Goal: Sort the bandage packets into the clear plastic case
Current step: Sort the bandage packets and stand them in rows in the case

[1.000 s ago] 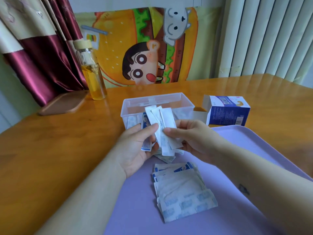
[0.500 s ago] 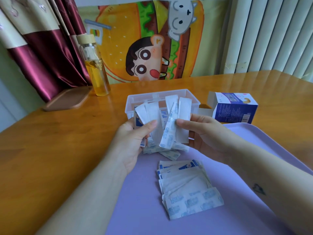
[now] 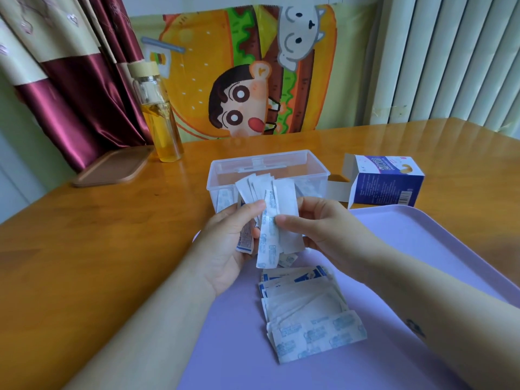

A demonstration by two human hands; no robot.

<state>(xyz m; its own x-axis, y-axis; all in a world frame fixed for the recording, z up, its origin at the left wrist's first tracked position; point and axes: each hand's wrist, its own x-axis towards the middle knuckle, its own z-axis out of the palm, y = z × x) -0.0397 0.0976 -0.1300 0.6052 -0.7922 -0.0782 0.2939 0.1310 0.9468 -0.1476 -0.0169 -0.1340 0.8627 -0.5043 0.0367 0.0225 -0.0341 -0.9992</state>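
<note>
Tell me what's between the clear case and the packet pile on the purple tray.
Head view: the left hand and right hand, holding a fan of packets.

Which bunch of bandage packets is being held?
The fanned bunch between left hand and right hand; the other pile lies on the purple tray.

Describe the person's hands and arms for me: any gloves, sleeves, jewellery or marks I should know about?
The left hand and right hand are bare: no gloves, rings, watch or bracelet show. The left forearm and right forearm are uncovered to the frame edge, with no sleeve in view. A small dark mark, like a tattoo, sits on the right forearm.
</note>
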